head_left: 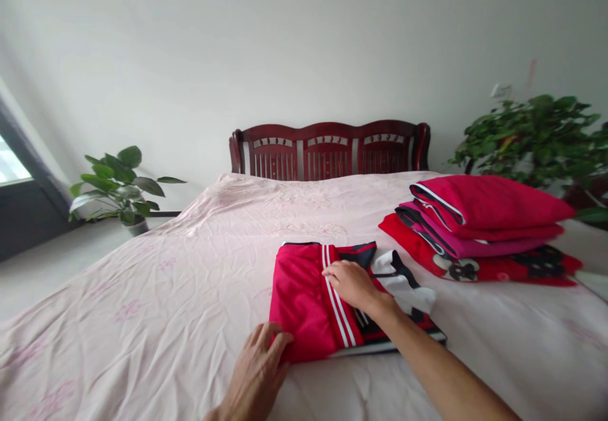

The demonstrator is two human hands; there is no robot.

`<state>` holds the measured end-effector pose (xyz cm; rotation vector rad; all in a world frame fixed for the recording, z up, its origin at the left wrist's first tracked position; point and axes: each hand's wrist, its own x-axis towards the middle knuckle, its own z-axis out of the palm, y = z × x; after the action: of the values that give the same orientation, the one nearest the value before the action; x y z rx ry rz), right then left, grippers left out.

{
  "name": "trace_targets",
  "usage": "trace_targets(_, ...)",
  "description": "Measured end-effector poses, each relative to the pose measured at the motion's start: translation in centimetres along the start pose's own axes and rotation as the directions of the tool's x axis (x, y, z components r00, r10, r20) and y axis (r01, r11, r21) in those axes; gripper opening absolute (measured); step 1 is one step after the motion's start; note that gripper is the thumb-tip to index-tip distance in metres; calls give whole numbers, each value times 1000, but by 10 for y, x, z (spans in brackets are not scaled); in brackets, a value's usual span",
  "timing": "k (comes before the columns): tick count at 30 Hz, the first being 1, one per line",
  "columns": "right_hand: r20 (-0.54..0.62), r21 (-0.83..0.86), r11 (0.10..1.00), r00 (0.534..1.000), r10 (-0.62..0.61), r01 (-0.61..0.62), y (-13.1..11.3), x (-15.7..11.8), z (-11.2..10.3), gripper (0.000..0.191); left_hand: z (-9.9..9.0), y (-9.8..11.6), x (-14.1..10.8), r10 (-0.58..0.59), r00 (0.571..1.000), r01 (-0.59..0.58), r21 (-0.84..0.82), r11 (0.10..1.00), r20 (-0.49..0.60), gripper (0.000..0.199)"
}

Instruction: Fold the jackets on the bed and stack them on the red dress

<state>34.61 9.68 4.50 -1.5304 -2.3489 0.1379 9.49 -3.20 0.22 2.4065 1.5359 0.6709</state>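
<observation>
A partly folded red, black and white sports jacket (301, 301) lies on the bed in front of me. Its red left part is turned inward, and two white stripes run down that part. At the near left corner, my left hand (261, 358) has its thumb and curled fingers closed on the fabric edge. My right hand (354, 285) rests on top of the jacket across the stripes, fingers stretched out and palm down. Crumpled white and black fabric shows to the right, partly hidden under my right forearm.
To the right stands a stack of folded red and pink clothes (494, 206), the lowest with a cartoon print. The pale pink bedsheet (166, 307) is wrinkled. A dark wooden headboard (327, 133) stands behind. Potted plants (118, 183) flank the bed.
</observation>
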Motion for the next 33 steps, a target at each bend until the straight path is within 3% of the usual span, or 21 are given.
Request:
trace_targets(5,-33,-97,995,999,0,-3,-37,60,-11,35,8,-7,-1,90,993,-87,45,995,-71,29)
trace_targets(10,39,-167,986,999,-2,8,-64,119,-1,33,13,-13,-3,194,975,-188,57,980,-108,27)
trace_targets(13,83,-217,976,996,-18,36,-73,140,8,32,14,-15,-4,202,972,-196,58,979,-122,29)
trace_targets(19,158,-297,945,983,-96,141,-74,149,22,30,18,-23,-5,220,967,-212,73,974,-127,30)
trace_targets(25,164,-319,923,972,-169,215,-68,152,22,34,20,-28,-5,262,957,-250,102,963,-126,32)
trace_targets(33,66,-309,948,997,-50,68,-51,168,19,36,24,-22,-5,392,902,-357,198,913,-181,22)
